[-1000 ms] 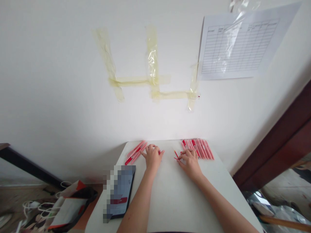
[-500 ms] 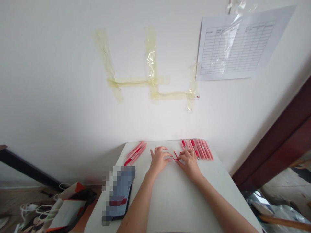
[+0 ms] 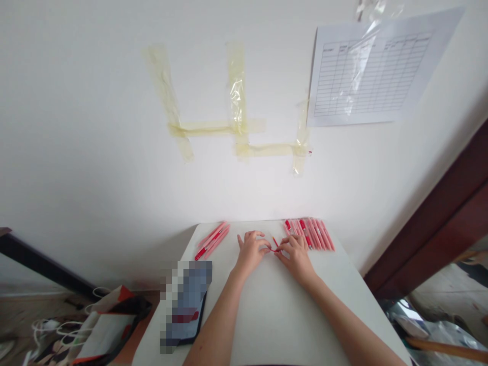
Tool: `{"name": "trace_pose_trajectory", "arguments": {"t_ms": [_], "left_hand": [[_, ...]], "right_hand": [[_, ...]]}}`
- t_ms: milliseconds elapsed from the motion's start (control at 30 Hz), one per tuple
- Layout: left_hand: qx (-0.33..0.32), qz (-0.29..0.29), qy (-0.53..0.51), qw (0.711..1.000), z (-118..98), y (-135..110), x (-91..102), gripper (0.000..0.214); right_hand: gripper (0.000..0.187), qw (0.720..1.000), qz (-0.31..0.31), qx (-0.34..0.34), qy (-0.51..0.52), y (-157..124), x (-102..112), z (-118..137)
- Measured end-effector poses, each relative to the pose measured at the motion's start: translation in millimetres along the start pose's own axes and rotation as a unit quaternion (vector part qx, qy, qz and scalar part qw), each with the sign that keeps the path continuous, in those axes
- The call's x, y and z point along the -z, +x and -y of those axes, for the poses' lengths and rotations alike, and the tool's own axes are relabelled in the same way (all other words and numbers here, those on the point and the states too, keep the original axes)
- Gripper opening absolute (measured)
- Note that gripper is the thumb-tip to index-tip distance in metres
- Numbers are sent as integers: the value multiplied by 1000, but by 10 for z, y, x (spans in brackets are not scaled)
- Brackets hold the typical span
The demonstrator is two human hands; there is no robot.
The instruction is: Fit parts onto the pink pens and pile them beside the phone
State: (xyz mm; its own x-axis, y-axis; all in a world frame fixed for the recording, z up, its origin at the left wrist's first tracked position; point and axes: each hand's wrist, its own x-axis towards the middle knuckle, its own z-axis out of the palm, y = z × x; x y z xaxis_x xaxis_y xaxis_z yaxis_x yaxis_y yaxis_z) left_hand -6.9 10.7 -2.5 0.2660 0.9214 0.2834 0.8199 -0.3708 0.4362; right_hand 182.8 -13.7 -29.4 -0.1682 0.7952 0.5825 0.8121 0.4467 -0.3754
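Over the white table, my left hand and my right hand almost meet. A thin red pen part spans the gap between their fingertips, pinched at one end by each hand. Its exact kind is too small to make out. Just beyond lies a slim red refill-like stick with an orange-yellow tip. Close past my right hand is a row of pink and red pens, partly hidden by my fingers. A smaller bundle of pink and red pens rests to the left of my left hand.
A dark phone, its screen pixelated, lies at the table's left side. The white wall behind carries yellowed tape and a printed sheet. Bags and white cables are on the floor at left.
My left fingertips have closed onto the free end of the red pen part, which only my right hand held before. The pens and phone stay put.
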Motion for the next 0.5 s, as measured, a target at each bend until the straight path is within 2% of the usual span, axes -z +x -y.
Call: {"name": "trace_pose_trajectory", "arguments": {"t_ms": [233, 500], "left_hand": [[29, 7, 38, 999, 136, 27, 111, 14], [6, 17, 70, 997, 164, 16, 134, 17]], "right_hand": [[11, 1000, -5, -19, -6, -13, -42, 10], [15, 998, -9, -14, -53, 1, -62, 96]]}}
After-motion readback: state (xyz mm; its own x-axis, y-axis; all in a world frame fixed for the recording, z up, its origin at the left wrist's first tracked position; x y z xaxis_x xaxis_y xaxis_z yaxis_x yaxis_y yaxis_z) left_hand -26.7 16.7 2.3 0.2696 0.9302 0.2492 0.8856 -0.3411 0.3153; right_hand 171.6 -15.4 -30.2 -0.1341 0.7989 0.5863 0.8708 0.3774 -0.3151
